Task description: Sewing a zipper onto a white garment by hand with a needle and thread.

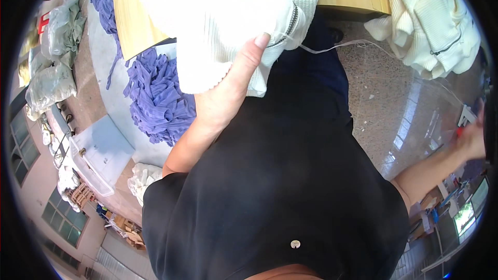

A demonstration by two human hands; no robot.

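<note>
A person in a black shirt [275, 176] grips a white ribbed-knit garment [223, 31] with the left hand [223, 96], the thumb pressed over the cloth and the other fingers hidden beneath it. The right hand [471, 139] is swung well out to the side at the edge of view, blurred beside a small red object [460, 131]; how far it is open, or whether it has hold of anything, cannot be told. The garment, with a dark-toothed zipper [293, 21] along its right part, lies in front of the person over a pale wooden bench [134, 18]. A thin white thread [332, 49] trails from it toward a heap of white ribbed knitwear [436, 26] at right. To the left, a mound of violet fabric [160, 98] sits below the bench. Clear plastic bags [52, 85] line the far left, with a paned window [65, 217] beyond.
</note>
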